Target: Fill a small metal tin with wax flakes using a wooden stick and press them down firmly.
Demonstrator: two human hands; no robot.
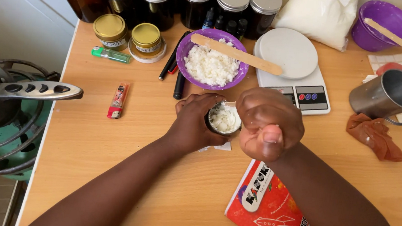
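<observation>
My left hand (pixel 192 122) wraps around a small round tin (pixel 223 118) filled with white wax flakes, near the middle of the wooden table (pixel 127 159). Right beside the tin, my right hand (pixel 268 125) is closed in a fist over its right edge; what it grips is hidden. Behind the tin stands a purple bowl (pixel 190 45) heaped with white flakes (pixel 210 65), with a flat wooden stick (pixel 235 54) lying across it.
A white kitchen scale (pixel 291 70) sits right of the bowl. A metal mug (pixel 391 95), an orange cloth (pixel 375 134), a second purple bowl (pixel 386 20) and a white bag (pixel 318 15) are at the right. Dark jars (pixel 171 2), two gold-lidded tins, two lighters, pens, a red exercise book (pixel 269 210) and a pan handle (pixel 37 90) are around.
</observation>
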